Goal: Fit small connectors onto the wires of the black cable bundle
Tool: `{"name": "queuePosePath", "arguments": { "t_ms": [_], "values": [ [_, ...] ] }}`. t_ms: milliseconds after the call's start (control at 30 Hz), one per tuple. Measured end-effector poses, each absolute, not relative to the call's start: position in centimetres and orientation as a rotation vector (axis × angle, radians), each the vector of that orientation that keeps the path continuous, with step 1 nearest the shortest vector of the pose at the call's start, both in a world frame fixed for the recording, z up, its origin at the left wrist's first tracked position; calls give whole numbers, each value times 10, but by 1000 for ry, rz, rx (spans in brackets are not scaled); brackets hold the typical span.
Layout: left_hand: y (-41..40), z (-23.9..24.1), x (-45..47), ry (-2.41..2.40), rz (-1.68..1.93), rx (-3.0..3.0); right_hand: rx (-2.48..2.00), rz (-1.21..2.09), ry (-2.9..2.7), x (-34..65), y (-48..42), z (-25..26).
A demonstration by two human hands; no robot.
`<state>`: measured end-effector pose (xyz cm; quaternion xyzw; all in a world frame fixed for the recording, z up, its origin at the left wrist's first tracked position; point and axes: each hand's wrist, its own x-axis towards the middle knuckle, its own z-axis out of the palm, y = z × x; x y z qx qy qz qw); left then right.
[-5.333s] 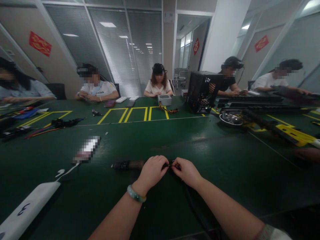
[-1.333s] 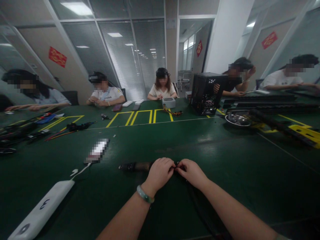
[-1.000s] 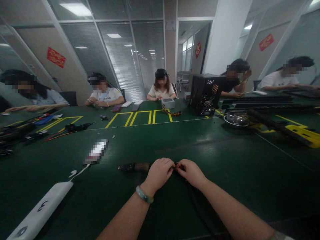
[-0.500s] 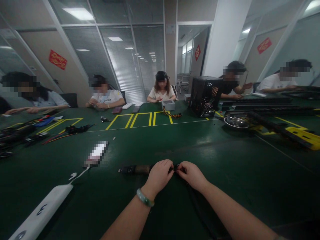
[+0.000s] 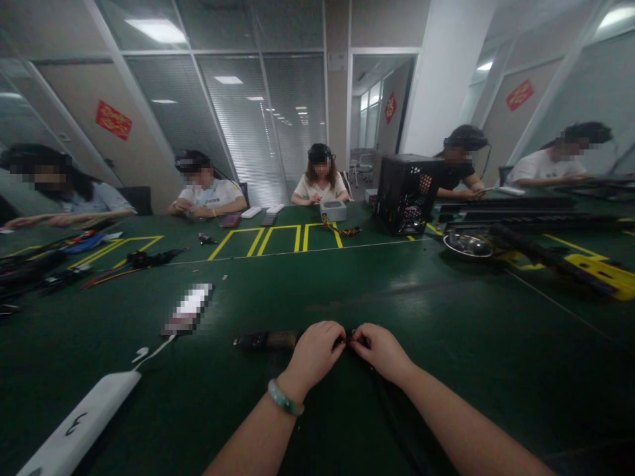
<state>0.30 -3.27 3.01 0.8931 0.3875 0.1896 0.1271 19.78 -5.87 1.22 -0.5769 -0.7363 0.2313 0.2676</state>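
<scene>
My left hand [image 5: 320,350] and my right hand [image 5: 381,350] meet at the middle of the table, fingertips pinched close together. Between them shows a small dark bit, too dim to name. Sticking out to the left from under my left hand lies a dark slender piece [image 5: 282,340] with a brownish middle and a small shiny tip; its right end is hidden by that hand. From beneath my right hand a thick black cable [image 5: 389,410] runs down toward the near edge. A green bangle [image 5: 285,398] circles my left wrist.
A white power strip [image 5: 82,423] stands left, with a phone [image 5: 188,309] on a white cord beyond it. Farther off are a black computer case [image 5: 404,195], a metal bowl [image 5: 467,246], a power supply unit [image 5: 333,210] and loose cables [image 5: 149,256]. Several people sit across the table.
My hands keep nearly the same pinch at the same spot. The view has shifted very slightly. At the far right, a person in black has lowered a raised hand.
</scene>
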Motion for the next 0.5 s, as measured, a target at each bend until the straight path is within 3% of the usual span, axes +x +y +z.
{"name": "queuePosePath", "arguments": {
  "t_ms": [500],
  "values": [
    [-33,30,2,1084,593,2604,-1556,698,-1935,197,-60,14]
  ]
}}
